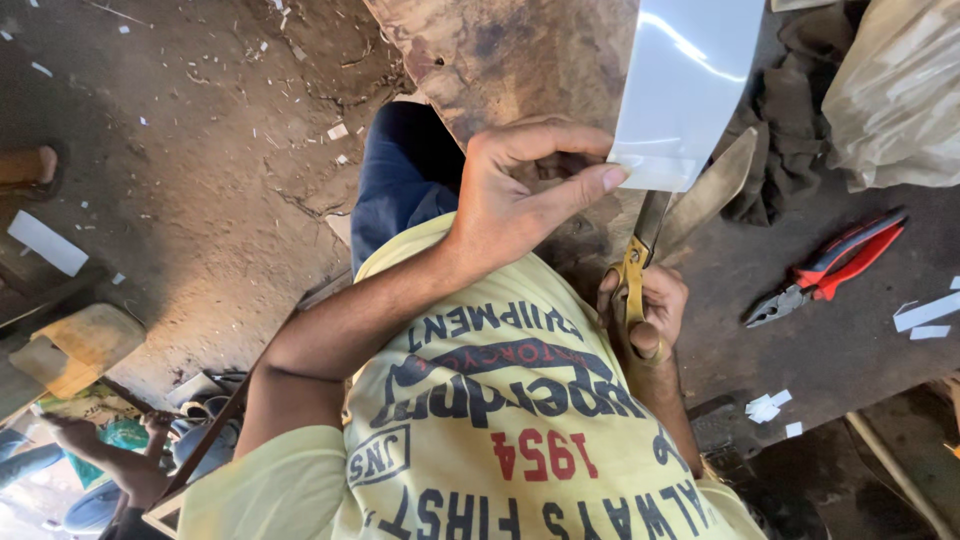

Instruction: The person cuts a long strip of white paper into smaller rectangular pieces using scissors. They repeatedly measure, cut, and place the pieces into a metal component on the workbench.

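Two hands engaged: sheet point(685, 85) pinched at its lower edge by left hand point(520, 195); shears point(680, 215), gripped by right hand point(640, 310), blades apart beneath it.

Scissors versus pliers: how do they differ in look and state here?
The scissors are in the right hand, blades open at the white sheet; the pliers lie untouched on the bench. The scissors have yellowish handles, the pliers red ones. The scissors point up the picture, the pliers lie slanted, tip toward the person. Both are metal hand tools.
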